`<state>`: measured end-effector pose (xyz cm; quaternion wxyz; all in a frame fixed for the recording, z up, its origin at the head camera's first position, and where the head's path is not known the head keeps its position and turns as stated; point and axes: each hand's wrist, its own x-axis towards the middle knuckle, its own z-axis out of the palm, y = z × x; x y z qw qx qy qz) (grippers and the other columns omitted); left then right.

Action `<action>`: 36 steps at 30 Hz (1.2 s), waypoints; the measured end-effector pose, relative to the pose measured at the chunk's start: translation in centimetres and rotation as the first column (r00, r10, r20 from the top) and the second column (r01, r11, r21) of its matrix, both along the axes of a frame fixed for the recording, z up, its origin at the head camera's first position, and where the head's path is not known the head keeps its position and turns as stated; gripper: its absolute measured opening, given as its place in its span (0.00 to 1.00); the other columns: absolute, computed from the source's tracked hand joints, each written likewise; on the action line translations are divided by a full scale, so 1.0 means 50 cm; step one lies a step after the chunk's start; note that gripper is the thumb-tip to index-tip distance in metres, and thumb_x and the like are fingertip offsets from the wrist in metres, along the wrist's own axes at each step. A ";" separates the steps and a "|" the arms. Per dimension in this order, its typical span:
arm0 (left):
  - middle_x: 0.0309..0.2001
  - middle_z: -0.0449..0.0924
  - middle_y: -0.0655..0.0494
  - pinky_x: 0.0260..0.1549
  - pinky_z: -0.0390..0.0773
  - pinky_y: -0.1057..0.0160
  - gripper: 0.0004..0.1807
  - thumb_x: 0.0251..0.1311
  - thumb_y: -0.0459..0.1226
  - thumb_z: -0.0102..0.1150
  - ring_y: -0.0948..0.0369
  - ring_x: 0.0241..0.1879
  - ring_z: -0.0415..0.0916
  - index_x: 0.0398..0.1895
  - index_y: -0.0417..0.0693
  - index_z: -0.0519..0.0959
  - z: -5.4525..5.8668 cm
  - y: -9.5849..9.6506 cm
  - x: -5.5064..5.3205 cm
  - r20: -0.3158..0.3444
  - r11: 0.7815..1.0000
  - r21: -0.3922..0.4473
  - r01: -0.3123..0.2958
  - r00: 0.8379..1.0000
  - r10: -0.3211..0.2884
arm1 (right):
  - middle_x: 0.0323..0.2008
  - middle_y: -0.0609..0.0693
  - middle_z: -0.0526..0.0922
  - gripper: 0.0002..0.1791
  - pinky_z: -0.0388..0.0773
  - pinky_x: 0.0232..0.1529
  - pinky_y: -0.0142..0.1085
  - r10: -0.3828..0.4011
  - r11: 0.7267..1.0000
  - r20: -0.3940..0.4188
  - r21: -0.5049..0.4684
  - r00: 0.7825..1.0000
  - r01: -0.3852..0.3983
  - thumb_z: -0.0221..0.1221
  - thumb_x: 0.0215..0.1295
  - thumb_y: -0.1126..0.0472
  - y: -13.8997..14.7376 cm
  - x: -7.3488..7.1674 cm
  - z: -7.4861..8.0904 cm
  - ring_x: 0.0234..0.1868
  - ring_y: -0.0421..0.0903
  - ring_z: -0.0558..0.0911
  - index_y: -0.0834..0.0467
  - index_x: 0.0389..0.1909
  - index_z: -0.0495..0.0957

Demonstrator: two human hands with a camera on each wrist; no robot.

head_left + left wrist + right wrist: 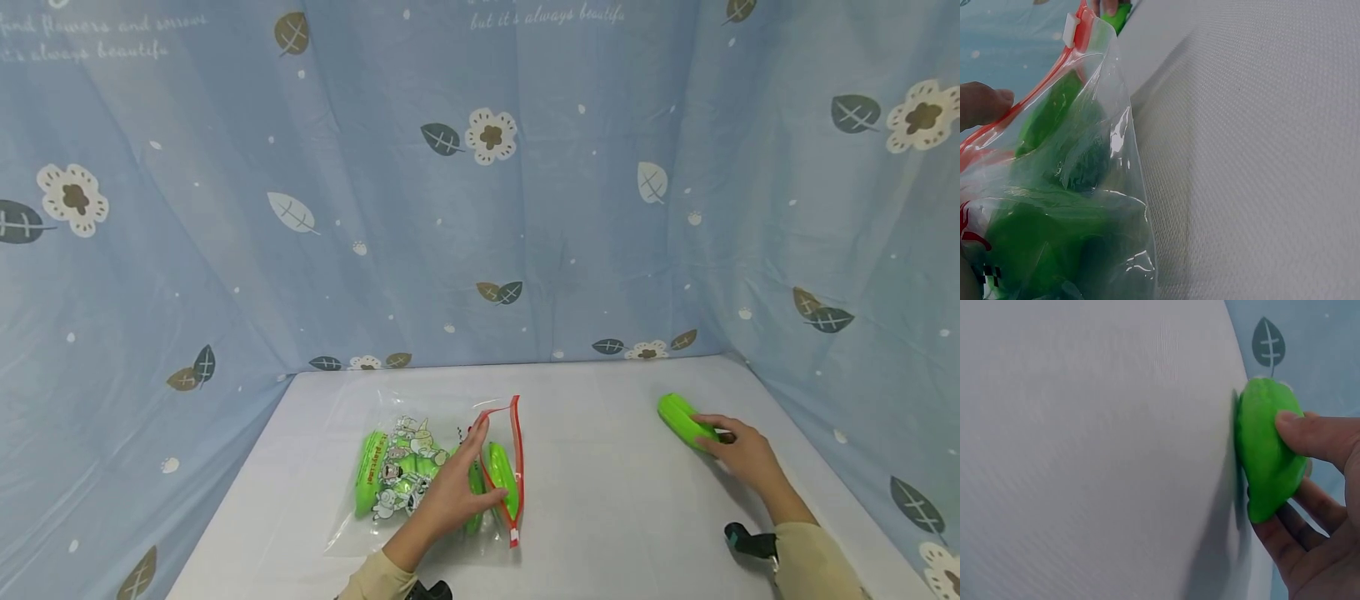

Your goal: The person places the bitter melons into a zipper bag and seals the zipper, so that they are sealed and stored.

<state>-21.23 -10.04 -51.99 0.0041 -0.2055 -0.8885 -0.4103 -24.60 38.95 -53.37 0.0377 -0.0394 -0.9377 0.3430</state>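
A clear printed zip bag with a red zip edge lies on the left of the table. Several green pieces show through its plastic, one of them close to the mouth. My left hand rests at the mouth, fingers and thumb spread apart along the red edge. In the left wrist view the thumb touches that edge, beside the white slider. On the right, my right hand holds a bright green, lumpy, elongated piece, thumb on one side, fingers on the other, close over the table.
The white tabletop stretches between the bag and the right hand. A blue curtain with leaf and flower prints hangs behind and along both sides. Dark wrist devices sit near the sleeves.
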 end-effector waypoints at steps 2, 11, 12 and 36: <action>0.82 0.45 0.55 0.66 0.65 0.35 0.59 0.55 0.52 0.74 0.43 0.77 0.52 0.84 0.66 0.45 0.001 0.000 0.001 0.005 1.000 -0.003 -0.003 1.000 0.003 | 0.65 0.75 0.70 0.30 0.83 0.43 0.54 0.020 1.000 0.013 -0.007 1.000 -0.020 0.65 0.69 0.50 -0.006 0.003 0.004 0.58 0.73 0.75 0.62 0.66 0.76; 0.82 0.46 0.52 0.65 0.65 0.34 0.59 0.56 0.52 0.74 0.42 0.76 0.53 0.84 0.66 0.45 0.001 0.001 -0.001 0.000 1.000 0.002 0.003 1.000 -0.003 | 0.64 0.74 0.72 0.28 0.83 0.43 0.53 0.067 0.998 0.012 -0.012 0.998 -0.067 0.66 0.68 0.51 -0.032 0.018 0.013 0.58 0.72 0.76 0.61 0.64 0.78; 0.82 0.46 0.51 0.65 0.65 0.33 0.58 0.56 0.52 0.74 0.41 0.76 0.53 0.84 0.65 0.45 0.001 0.001 -0.001 0.000 1.000 0.005 0.004 1.000 -0.004 | 0.64 0.74 0.72 0.28 0.83 0.43 0.54 0.072 0.997 0.011 -0.013 0.997 -0.072 0.66 0.68 0.51 -0.034 0.019 0.012 0.58 0.72 0.76 0.60 0.64 0.78; 0.82 0.45 0.55 0.66 0.65 0.35 0.59 0.54 0.51 0.75 0.43 0.77 0.52 0.84 0.65 0.45 0.003 0.001 0.003 0.005 1.000 0.001 -0.006 1.000 0.006 | 0.61 0.65 0.79 0.22 0.83 0.48 0.52 0.154 0.985 -0.030 -0.073 0.988 -0.155 0.70 0.63 0.58 -0.133 0.053 0.000 0.56 0.65 0.80 0.52 0.58 0.84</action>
